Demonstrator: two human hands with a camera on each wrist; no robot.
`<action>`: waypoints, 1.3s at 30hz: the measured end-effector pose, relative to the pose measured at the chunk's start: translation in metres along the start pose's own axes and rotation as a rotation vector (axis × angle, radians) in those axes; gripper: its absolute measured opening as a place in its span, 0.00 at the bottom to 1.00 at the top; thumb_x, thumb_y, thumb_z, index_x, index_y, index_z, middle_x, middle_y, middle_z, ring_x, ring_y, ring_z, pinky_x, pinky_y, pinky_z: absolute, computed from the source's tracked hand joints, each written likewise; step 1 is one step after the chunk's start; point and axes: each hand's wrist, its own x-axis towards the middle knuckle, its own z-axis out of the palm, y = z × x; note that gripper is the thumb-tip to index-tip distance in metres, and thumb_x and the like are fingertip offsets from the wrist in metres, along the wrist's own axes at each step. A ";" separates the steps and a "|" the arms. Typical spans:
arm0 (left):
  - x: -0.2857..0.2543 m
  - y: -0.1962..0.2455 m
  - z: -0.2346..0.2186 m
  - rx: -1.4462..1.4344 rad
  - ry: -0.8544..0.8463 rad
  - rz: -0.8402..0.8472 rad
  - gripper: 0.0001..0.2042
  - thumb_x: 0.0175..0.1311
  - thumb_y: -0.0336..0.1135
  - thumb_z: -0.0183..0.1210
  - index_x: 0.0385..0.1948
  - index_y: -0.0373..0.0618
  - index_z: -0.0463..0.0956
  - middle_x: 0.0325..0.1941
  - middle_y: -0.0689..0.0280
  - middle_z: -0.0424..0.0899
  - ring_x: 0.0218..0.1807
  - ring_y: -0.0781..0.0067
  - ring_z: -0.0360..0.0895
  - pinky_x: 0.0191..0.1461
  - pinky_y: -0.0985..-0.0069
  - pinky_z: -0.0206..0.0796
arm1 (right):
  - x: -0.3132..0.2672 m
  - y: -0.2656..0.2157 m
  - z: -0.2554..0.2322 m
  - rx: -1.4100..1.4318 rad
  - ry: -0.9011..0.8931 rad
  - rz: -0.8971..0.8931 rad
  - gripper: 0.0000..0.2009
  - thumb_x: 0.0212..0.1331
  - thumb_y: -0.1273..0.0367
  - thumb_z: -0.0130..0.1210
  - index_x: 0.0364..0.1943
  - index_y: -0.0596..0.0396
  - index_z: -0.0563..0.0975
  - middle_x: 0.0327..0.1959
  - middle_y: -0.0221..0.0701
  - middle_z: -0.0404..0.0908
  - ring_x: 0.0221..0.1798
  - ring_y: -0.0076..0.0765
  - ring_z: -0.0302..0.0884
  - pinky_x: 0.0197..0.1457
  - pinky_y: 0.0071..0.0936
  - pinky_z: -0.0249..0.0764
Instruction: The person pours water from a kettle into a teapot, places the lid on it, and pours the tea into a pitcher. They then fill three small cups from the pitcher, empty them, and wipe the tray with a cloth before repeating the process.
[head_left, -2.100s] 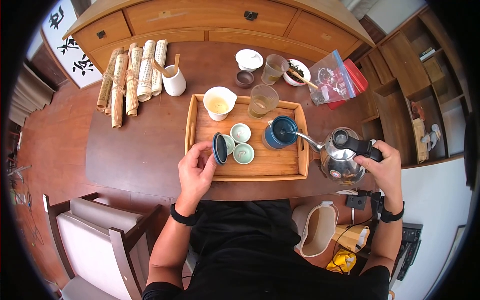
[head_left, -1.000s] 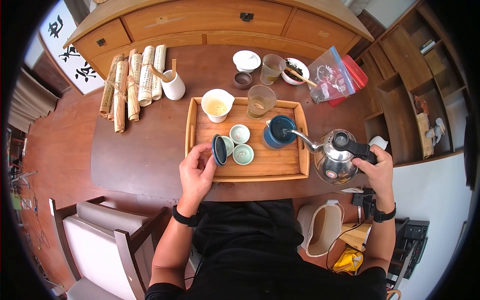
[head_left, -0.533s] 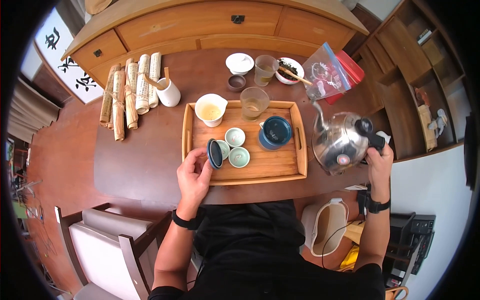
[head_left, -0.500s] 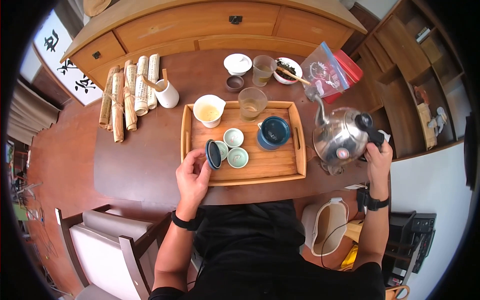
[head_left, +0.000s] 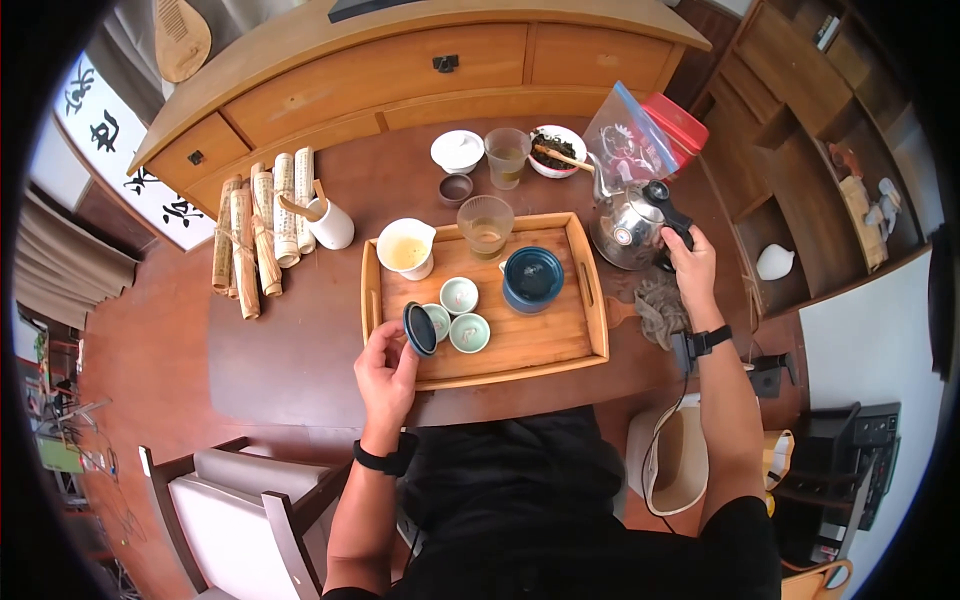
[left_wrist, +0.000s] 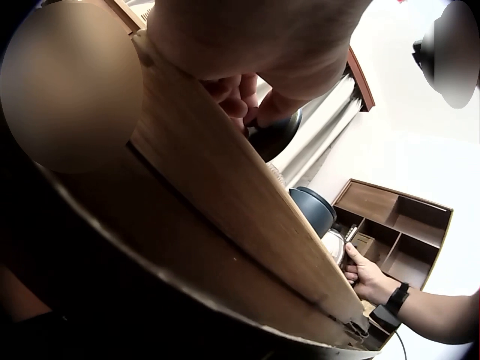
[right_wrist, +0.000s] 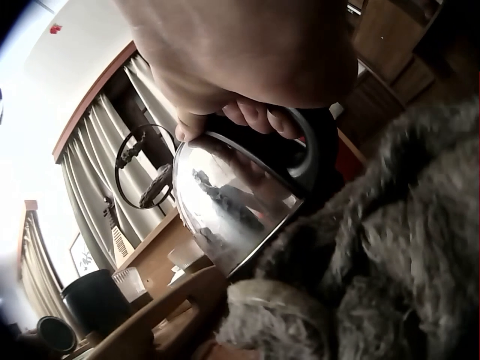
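Observation:
My left hand [head_left: 388,385] pinches a small dark-blue lid [head_left: 420,330], tilted on edge over the tray's near-left part. In the left wrist view the thumb and fingers meet at the lid. My right hand [head_left: 692,270] grips the black handle [right_wrist: 304,154] of a shiny steel kettle [head_left: 622,230], just past the tray's right end. On the wooden tray [head_left: 540,352] stands a lidless blue pot [head_left: 533,285] holding liquid. Several pale green cups [head_left: 469,333] cluster left of it. A white pitcher [head_left: 406,250] with yellowish liquid and a clear glass [head_left: 486,228] stand behind.
A grey fluffy cloth [head_left: 660,312] lies right of the tray. Behind it are a bowl of tea leaves [head_left: 550,160], a plastic bag [head_left: 625,140], a red box [head_left: 678,130], a white lidded bowl [head_left: 457,152] and a small brown cup [head_left: 456,188]. Bamboo scrolls [head_left: 262,225] lie at left.
The kettle's spout has left the blue pot and its stream has stopped. My right hand has carried the kettle right, then toward the table's back. My left hand still holds the lid near the cups.

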 end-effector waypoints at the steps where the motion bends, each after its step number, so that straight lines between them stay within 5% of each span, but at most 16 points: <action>1: -0.001 -0.001 0.000 0.005 -0.008 -0.001 0.11 0.74 0.29 0.73 0.54 0.41 0.88 0.25 0.77 0.75 0.28 0.87 0.67 0.34 0.81 0.62 | 0.002 -0.002 -0.002 -0.054 -0.050 -0.027 0.15 0.71 0.62 0.79 0.42 0.58 0.87 0.36 0.22 0.87 0.38 0.18 0.80 0.45 0.23 0.77; 6: 0.000 0.002 0.002 -0.039 0.014 -0.024 0.11 0.75 0.30 0.73 0.54 0.40 0.87 0.26 0.78 0.75 0.29 0.88 0.67 0.35 0.82 0.62 | -0.013 -0.022 -0.014 -0.296 0.017 -0.284 0.16 0.68 0.68 0.77 0.53 0.58 0.84 0.49 0.29 0.84 0.47 0.27 0.83 0.53 0.31 0.80; 8: -0.001 -0.003 -0.001 -0.063 -0.003 -0.041 0.11 0.76 0.29 0.73 0.55 0.39 0.87 0.30 0.77 0.79 0.31 0.88 0.70 0.37 0.82 0.64 | -0.043 -0.054 -0.001 -0.483 0.263 -0.599 0.17 0.67 0.74 0.73 0.57 0.57 0.81 0.55 0.33 0.80 0.53 0.31 0.83 0.58 0.34 0.80; 12: 0.004 0.006 -0.001 -0.246 -0.027 -0.071 0.14 0.78 0.24 0.70 0.61 0.36 0.84 0.45 0.71 0.90 0.40 0.86 0.80 0.45 0.83 0.73 | -0.108 -0.055 0.049 -0.020 -0.044 -0.273 0.12 0.71 0.78 0.67 0.55 0.57 0.82 0.51 0.32 0.86 0.49 0.28 0.84 0.56 0.29 0.81; 15: 0.009 0.010 -0.009 -0.345 -0.090 -0.098 0.15 0.79 0.22 0.68 0.63 0.34 0.82 0.55 0.66 0.92 0.45 0.84 0.83 0.49 0.82 0.76 | -0.138 -0.047 0.090 0.063 -0.169 -0.180 0.11 0.71 0.78 0.68 0.54 0.58 0.82 0.47 0.33 0.88 0.46 0.27 0.86 0.53 0.27 0.82; 20: 0.034 0.071 -0.006 -0.175 -0.224 -0.097 0.13 0.76 0.21 0.68 0.59 0.35 0.85 0.51 0.69 0.93 0.41 0.88 0.80 0.44 0.82 0.74 | -0.152 -0.040 0.120 -0.081 -0.132 -0.406 0.11 0.68 0.80 0.68 0.51 0.59 0.82 0.41 0.33 0.86 0.38 0.32 0.85 0.45 0.30 0.81; 23: 0.049 0.115 0.011 0.160 -0.354 0.020 0.12 0.70 0.23 0.72 0.53 0.41 0.90 0.38 0.73 0.93 0.33 0.86 0.77 0.37 0.79 0.70 | -0.155 -0.039 0.119 -0.076 -0.124 -0.420 0.09 0.68 0.80 0.67 0.49 0.59 0.82 0.40 0.34 0.85 0.37 0.33 0.85 0.44 0.30 0.81; 26: 0.064 0.147 0.035 0.334 -0.403 0.172 0.10 0.72 0.22 0.70 0.52 0.39 0.89 0.38 0.72 0.92 0.33 0.87 0.79 0.38 0.80 0.70 | -0.154 -0.041 0.116 -0.036 -0.141 -0.378 0.08 0.68 0.80 0.67 0.47 0.58 0.82 0.39 0.33 0.85 0.37 0.33 0.85 0.44 0.31 0.81; 39: 0.103 0.161 0.092 0.560 -0.436 0.395 0.12 0.62 0.31 0.76 0.47 0.42 0.92 0.35 0.64 0.91 0.32 0.70 0.81 0.40 0.70 0.76 | -0.154 -0.043 0.113 -0.021 -0.172 -0.374 0.07 0.66 0.81 0.67 0.44 0.58 0.83 0.39 0.34 0.85 0.39 0.37 0.86 0.44 0.32 0.82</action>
